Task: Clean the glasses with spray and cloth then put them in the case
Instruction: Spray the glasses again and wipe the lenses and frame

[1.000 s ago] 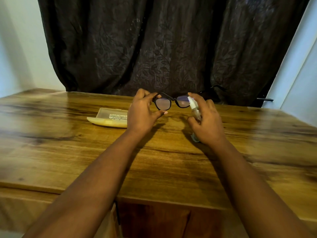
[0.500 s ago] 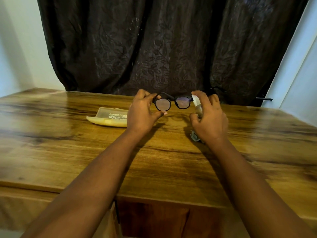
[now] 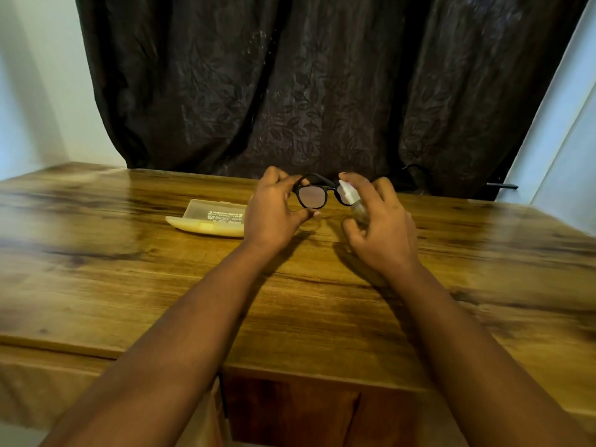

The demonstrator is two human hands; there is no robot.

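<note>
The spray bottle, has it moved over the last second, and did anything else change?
The right hand has brought the spray bottle leftward, back in front of the glasses' right lens, which showed half a second ago. The left hand keeps its grip on the glasses' left side. The open case on the table has not moved.

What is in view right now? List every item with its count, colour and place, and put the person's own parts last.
glasses: one, black frame, held up above the table's far middle.
spray bottle: one, clear with white top, beside the glasses' right lens.
case: one, pale yellow, open, on the table left of the hands.
table: one, brown wood, fills the foreground.
curtain: one, dark, behind the table.
left hand: one, pinches the glasses' left end.
right hand: one, grips the spray bottle.
</note>
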